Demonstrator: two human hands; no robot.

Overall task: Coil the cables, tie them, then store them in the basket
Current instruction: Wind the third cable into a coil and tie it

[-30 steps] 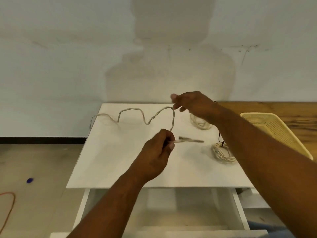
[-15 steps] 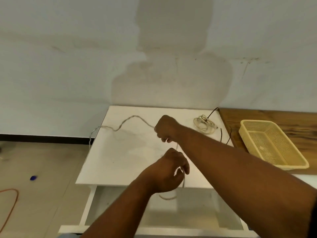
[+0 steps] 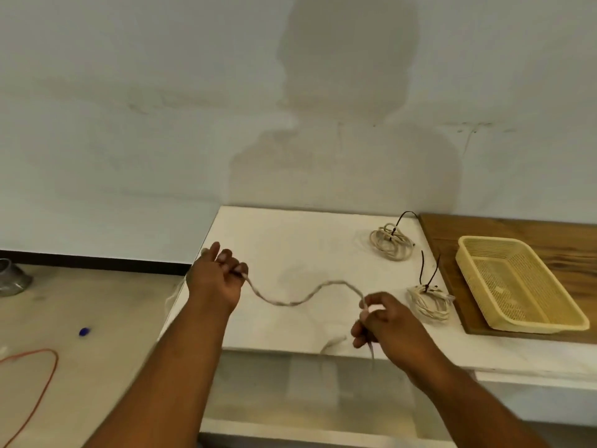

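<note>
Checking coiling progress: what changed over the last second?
The left hand moved out left along the loose cable; the right hand drew back toward the near edge, both still gripping it. The far coil, near coil and basket stayed put.

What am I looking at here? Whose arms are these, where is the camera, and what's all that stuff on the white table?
There is no machine here. These are a person's two bare arms, filmed by one wide-angle camera worn on the head, looking forward and down. That is why the arms come in from the bottom edge.

The left hand and the right hand each grip the same loose cable, which runs in a wave between them over the white table. A short end hangs below the right hand.

Further right on the table lie two finished bundles, the far coil and the near coil, each bound with a dark tie.

Beside the table, on a wooden board, stands a yellow basket with no cable in it.
</note>
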